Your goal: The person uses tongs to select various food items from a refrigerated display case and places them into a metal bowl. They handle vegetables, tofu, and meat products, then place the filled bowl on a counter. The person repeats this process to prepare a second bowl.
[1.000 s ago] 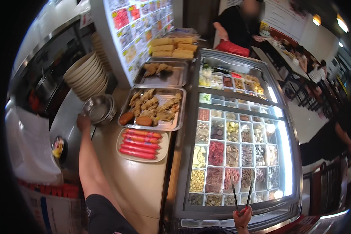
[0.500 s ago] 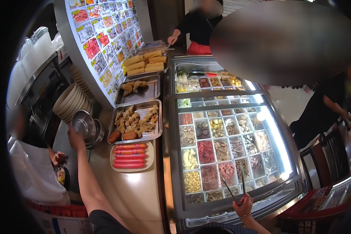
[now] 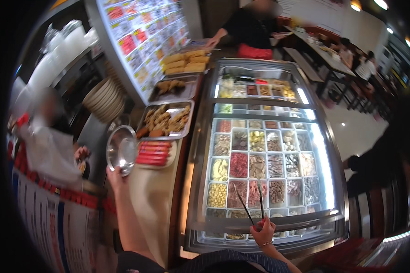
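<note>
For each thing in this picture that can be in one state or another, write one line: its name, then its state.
Left hand: gripping the rim of the metal bowl, lifted, tilted, looks empty.
Right hand: holding the tongs, tips apart over the compartments.
Display case: lit, compartments filled.
Sausage tray: full.
Fried food tray: loaded.
Stacked bowls: leaning in a pile.

Left hand (image 3: 115, 175) under a metal bowl (image 3: 121, 149), just left of a sausage tray (image 3: 156, 153) on the counter (image 3: 152, 200). Farther along, fried-food trays (image 3: 165, 120), stacked bowls (image 3: 105, 98) to their left. Right of the counter, a chilled display case (image 3: 259, 154); right hand (image 3: 262, 232) with tongs (image 3: 253, 202) at its near edge.
</note>
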`<state>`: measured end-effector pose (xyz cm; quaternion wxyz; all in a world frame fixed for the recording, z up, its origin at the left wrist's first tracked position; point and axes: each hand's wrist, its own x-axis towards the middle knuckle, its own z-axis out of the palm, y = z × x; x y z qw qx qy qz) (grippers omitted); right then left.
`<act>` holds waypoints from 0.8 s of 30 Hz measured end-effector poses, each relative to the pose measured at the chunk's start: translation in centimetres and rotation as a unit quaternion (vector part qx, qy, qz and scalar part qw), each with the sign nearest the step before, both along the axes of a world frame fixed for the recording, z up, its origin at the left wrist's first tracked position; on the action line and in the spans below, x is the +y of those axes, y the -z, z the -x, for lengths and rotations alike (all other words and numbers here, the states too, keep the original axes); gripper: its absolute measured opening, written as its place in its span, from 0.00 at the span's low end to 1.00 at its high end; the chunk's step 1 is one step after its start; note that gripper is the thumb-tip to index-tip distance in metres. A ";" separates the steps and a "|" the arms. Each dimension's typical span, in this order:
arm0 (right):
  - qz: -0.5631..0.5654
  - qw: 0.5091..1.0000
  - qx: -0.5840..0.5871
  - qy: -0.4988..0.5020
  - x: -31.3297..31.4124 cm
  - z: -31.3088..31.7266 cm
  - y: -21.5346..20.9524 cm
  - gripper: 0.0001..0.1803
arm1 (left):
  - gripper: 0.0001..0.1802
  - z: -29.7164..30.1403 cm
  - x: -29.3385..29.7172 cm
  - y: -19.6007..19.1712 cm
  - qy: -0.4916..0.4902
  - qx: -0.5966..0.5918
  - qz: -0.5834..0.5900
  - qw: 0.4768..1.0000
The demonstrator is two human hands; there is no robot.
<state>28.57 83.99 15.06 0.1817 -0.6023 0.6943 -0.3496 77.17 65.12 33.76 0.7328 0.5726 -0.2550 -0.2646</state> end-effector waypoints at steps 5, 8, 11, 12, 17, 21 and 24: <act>0.013 0.998 -0.012 -0.060 0.6 2.3 -0.8 0.34 | 0.22 9.6 7.8 3.0 0.047 0.072 -0.033 0.996; 0.034 0.997 0.028 -0.067 1.4 4.1 -0.6 0.32 | 0.21 14.7 12.5 4.3 0.048 0.090 -0.049 0.994; 0.018 0.998 0.035 -0.052 2.2 6.5 0.9 0.31 | 0.21 18.8 15.3 4.7 0.022 0.130 -0.091 0.987; 0.001 0.999 0.022 -0.032 2.3 7.3 1.8 0.30 | 0.21 19.2 15.4 5.7 0.015 0.125 -0.106 0.986; 0.035 0.993 0.079 -0.079 2.5 9.1 2.5 0.34 | 0.21 18.4 17.1 6.0 -0.008 0.110 -0.118 0.987; -0.089 0.994 0.011 -0.061 2.8 9.1 2.2 0.36 | 0.21 15.6 16.6 3.5 -0.062 0.076 -0.079 0.992; -0.005 0.991 0.120 -0.055 2.6 9.1 3.8 0.35 | 0.20 12.4 13.9 0.1 -0.124 0.023 -0.050 0.991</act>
